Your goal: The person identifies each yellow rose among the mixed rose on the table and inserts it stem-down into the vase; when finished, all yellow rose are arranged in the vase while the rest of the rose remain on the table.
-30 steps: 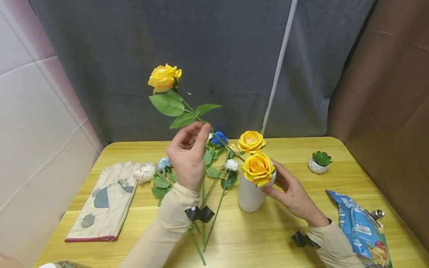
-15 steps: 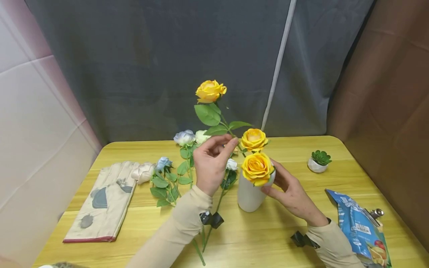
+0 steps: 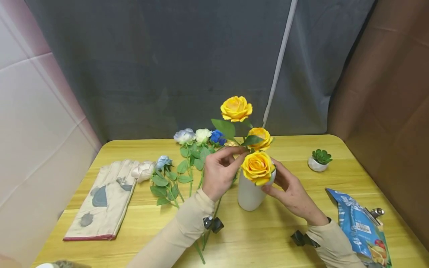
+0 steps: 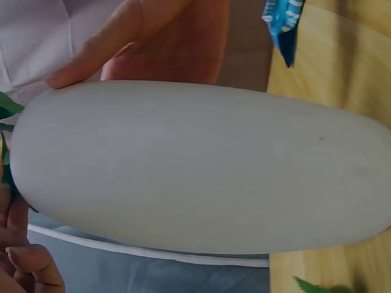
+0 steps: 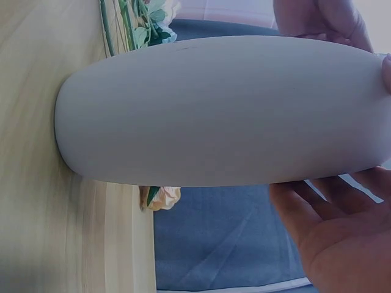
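Note:
A white vase (image 3: pixel 249 195) stands on the table with two yellow roses, a front rose (image 3: pixel 258 169) and one just behind it (image 3: pixel 263 138), at its mouth. My left hand (image 3: pixel 219 175) pinches the stem of a third yellow rose (image 3: pixel 236 109) right at the vase mouth; its bloom rises above the others and the lower stem is hidden. My right hand (image 3: pixel 296 195) grips the vase near the rim from the right, thumb in front and fingers behind. In the right wrist view the vase (image 5: pixel 220 113) spans the frame, with fingers of my right hand (image 5: pixel 342 232) along its side.
Left of the vase lie several artificial flowers, among them a blue rose (image 3: pixel 218 137), a white rose (image 3: pixel 203 136) and a light blue one (image 3: pixel 164 162). A folded cloth (image 3: pixel 100 203) lies at the left. To the right are a small potted succulent (image 3: pixel 318 163) and a clipped blue bag (image 3: pixel 360 227).
My left hand has moved right and slightly down, bringing the third yellow rose from the upper left to over the vase mouth. The right hand has kept its hold on the vase.

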{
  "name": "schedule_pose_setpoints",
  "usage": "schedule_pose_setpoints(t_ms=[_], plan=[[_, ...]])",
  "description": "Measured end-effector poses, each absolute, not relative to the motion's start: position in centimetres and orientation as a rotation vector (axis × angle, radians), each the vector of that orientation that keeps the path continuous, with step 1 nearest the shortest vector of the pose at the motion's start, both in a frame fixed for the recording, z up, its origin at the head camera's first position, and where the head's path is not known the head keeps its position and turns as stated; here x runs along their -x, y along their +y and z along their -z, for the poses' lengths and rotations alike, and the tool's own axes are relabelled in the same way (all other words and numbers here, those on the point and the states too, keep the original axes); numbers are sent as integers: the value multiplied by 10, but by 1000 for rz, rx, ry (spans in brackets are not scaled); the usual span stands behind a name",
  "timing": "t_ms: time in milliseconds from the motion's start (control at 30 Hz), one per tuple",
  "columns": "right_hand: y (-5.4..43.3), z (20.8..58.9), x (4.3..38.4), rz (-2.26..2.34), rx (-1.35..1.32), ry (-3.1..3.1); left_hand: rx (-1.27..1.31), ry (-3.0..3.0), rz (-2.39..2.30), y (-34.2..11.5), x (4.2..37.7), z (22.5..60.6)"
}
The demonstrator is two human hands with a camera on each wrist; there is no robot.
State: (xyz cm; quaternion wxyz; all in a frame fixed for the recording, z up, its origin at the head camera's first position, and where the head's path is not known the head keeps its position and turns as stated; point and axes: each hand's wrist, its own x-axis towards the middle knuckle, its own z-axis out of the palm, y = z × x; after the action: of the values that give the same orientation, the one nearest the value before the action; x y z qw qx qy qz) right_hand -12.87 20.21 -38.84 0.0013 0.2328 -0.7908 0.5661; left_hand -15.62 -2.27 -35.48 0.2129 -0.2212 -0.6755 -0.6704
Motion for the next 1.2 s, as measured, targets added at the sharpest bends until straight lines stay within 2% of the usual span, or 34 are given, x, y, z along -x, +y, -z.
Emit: schedule_pose_setpoints(t_ms=[600,800,1200], plan=[[202,389,129,-1799,-743,-2460,594,-1913,1912,-29,152,364],[201,389,129,-1802,-738,-2464,589,-1946,1896,-48,154,370],[201,389,128,-1789,-750,-2471,255,-2354,1737,-103,156,400]])
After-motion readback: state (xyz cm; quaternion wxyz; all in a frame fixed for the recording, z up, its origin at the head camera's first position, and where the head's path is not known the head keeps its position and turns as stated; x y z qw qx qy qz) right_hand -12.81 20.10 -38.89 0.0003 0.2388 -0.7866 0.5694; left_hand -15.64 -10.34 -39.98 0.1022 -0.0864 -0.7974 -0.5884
